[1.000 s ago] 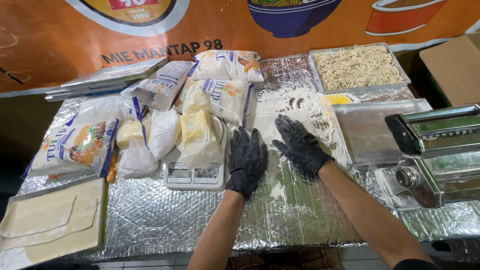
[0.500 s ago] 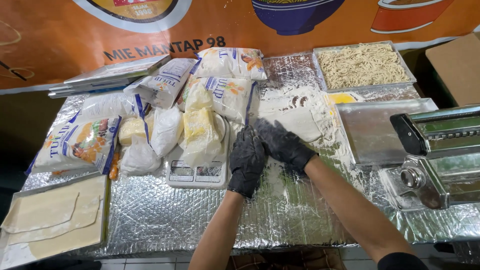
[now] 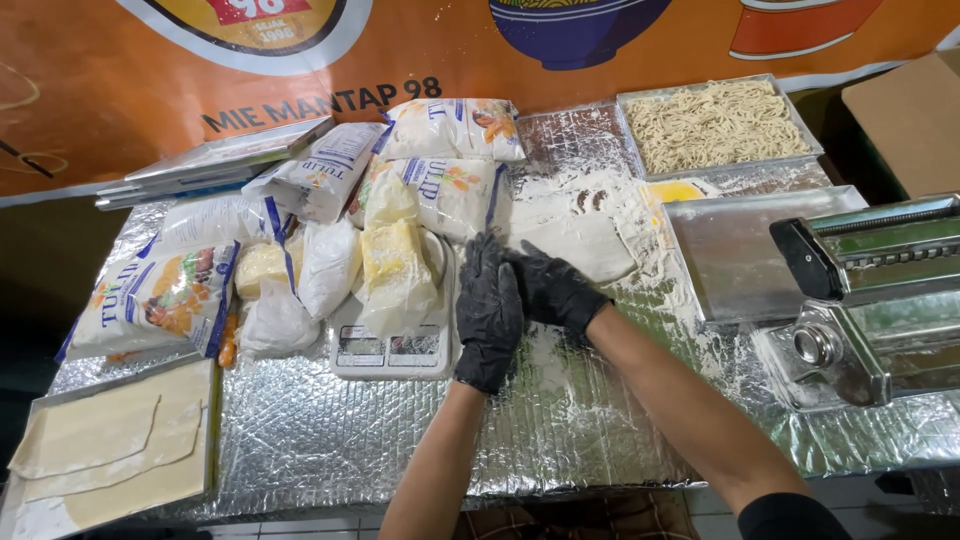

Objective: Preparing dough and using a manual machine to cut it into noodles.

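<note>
Both of our gloved hands meet over the floured foil, the left hand (image 3: 488, 315) upright with fingers straight and pressed flat against the right hand (image 3: 553, 290), whose fingers curl loosely over it; neither grips anything, and we judge we are rubbing flour off the black gloves between passes on the dough. Just beyond the fingertips lies the flat dough sheet (image 3: 580, 245) on the dusted patch of the foil-covered table (image 3: 330, 440), untouched; to the left a digital scale (image 3: 390, 350) carries a bag of yellow dough (image 3: 393, 270), with flour bags (image 3: 440, 190) behind. A tray of cut noodles (image 3: 712, 122) sits at the far right, a pasta roller machine (image 3: 865, 300) near our right forearm, a tray of rolled sheets (image 3: 110, 445) at the near left. Our next move, we judge, calls for parting the palms and reaching forward to the sheet with flat fingers.
</note>
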